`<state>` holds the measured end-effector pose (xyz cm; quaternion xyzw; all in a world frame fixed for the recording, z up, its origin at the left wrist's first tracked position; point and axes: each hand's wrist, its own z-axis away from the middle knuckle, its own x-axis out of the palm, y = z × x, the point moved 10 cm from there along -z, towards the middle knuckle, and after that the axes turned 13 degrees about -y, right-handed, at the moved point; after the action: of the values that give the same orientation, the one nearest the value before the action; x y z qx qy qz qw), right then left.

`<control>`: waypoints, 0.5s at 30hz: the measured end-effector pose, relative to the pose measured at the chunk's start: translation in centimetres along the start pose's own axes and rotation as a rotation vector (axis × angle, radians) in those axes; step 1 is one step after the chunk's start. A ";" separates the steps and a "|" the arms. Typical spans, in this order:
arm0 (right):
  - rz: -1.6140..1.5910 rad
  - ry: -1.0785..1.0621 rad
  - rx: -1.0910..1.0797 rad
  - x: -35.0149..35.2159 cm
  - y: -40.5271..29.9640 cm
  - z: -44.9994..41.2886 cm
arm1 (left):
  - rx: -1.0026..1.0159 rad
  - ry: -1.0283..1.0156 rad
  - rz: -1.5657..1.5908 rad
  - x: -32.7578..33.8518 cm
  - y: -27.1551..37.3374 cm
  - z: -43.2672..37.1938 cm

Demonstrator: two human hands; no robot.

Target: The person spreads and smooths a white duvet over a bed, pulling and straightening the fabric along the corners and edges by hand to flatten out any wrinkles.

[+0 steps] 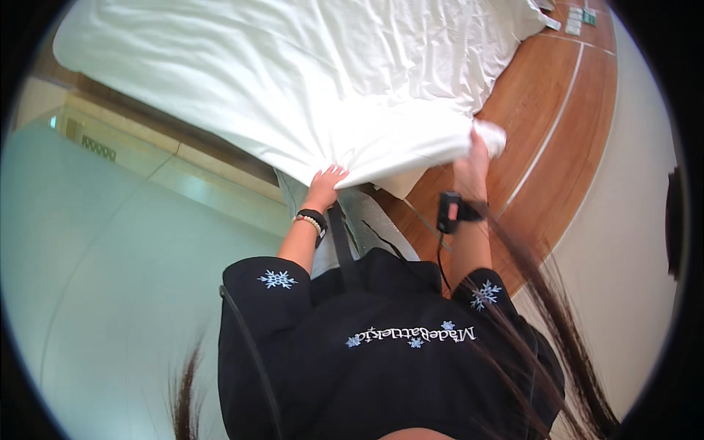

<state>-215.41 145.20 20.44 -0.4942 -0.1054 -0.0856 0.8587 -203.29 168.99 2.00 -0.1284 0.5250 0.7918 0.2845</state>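
A large white bed sheet (264, 71), creased all over, spreads across what looks like a bed before me. My left hand (325, 184) is at its near edge, fingers over the cloth and creases fanning out from them; the thumb is hidden. Further right, my right hand (473, 157) grips a folded-over length of the same sheet and holds it up; motion blurs the hand and the fold's end. Under the raised fold, a pale cloth corner (404, 184) hangs over the wood floor.
Wood-look flooring (550, 99) with white lines curves along the right, beside a pale wall (616, 181). A greenish glassy surface (110, 231) fills the left. Small packets (575, 21) lie at the far right. A black device (451, 212) with a cable is strapped to my right wrist.
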 end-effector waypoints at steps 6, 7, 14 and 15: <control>0.579 -0.797 -0.190 31.4 12.9 13.9 | -0.122 0.269 1.114 1.4 -4.7 3.2; 0.574 -0.998 -0.197 33.0 16.3 15.7 | -0.145 0.252 1.201 2.5 -5.2 4.7; 1.039 -1.340 0.278 17.2 26.3 12.8 | -0.263 0.356 1.260 10.7 -10.7 5.3; 1.094 -1.214 0.392 13.5 27.2 10.2 | -0.328 0.370 1.248 10.6 -11.8 5.9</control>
<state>-196.55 167.02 6.44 -0.2778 -0.3075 0.6436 0.6435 -204.32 181.08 -9.78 0.0241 0.4136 0.8424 -0.3445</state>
